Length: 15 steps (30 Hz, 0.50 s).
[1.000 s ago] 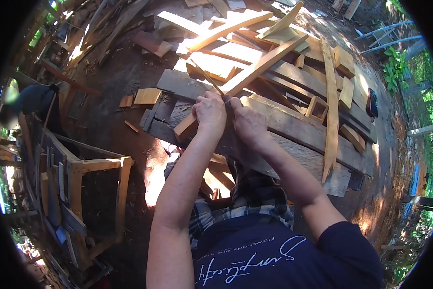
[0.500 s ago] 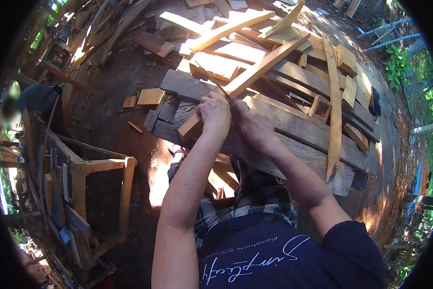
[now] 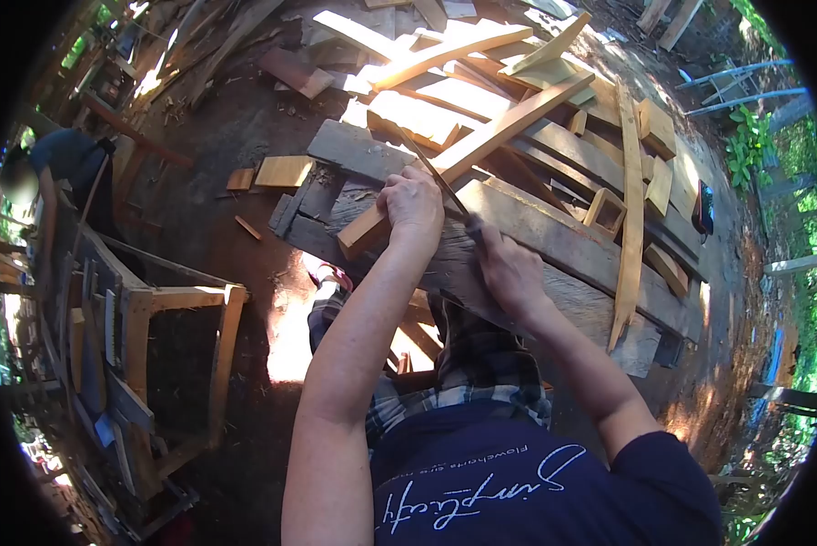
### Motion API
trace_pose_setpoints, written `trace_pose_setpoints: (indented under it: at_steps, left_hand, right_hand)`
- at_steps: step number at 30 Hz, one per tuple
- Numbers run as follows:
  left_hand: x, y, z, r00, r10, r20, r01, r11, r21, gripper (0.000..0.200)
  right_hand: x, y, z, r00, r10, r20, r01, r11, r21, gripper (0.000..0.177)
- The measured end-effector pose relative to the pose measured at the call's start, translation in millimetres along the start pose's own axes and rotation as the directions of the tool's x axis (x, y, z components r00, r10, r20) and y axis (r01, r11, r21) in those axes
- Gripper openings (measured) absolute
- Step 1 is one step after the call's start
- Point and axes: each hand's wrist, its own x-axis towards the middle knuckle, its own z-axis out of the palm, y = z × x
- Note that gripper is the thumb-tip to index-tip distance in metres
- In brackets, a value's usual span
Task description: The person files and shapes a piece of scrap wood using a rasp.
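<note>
A long squared wooden bar (image 3: 518,118) lies slantwise across the workbench (image 3: 554,237). My left hand (image 3: 413,207) is closed over the bar near its lower end and presses it against the bench. My right hand (image 3: 512,273) is wrapped around the dark handle of a hand saw (image 3: 443,184). The saw's narrow blade appears almost edge-on and crosses the bar just beside my left fingers. Its teeth and the cut cannot be made out.
Several offcuts and a curved wooden strip (image 3: 630,209) lie on the bench. A phone (image 3: 702,207) rests at its right edge. At left stand a wooden frame (image 3: 186,298) and a person in a dark cap (image 3: 63,164). A wood block (image 3: 284,171) lies beyond the bench's left end.
My right hand has drawn back toward my body and to the right, pulling the saw along. My left hand stays on the bar. The whole view has shifted slightly.
</note>
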Motion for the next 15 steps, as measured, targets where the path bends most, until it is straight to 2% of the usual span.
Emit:
trace_pose_setpoints:
  at_steps: [2,5,7,11,13,15]
  left_hand:
    - [-3,1,0,0.999,-0.011,0.044,0.01,1.0,0.01,0.028]
    - [-2,-1,4,1.0,0.023,-0.007,-0.023,0.999,0.022,0.028]
    - [0,-4,4,1.0,0.017,0.006,-0.017,0.998,-0.055,0.028]
    - [-2,-1,-3,1.0,-0.002,0.021,0.002,1.0,-0.023,0.028]
    - [-3,4,-3,0.999,-0.028,0.022,0.026,0.997,0.078,0.029]
    - [-4,4,-2,0.999,-0.027,0.027,0.024,0.996,0.086,0.029]
  right_hand:
    - [-2,0,-2,1.0,-0.018,0.0,0.018,1.0,-0.021,0.017]
    - [25,-8,11,0.999,-0.024,-0.04,0.024,1.0,0.013,0.017]
    - [50,-17,17,0.998,-0.038,-0.042,0.036,0.999,-0.04,0.02]
    - [16,-10,-1,0.998,-0.034,-0.051,0.037,0.998,0.045,0.015]
    - [4,-4,-1,0.999,-0.031,-0.028,0.031,1.0,0.0,0.014]
    - [1,-4,4,1.0,0.0,0.009,0.0,1.0,-0.029,0.015]
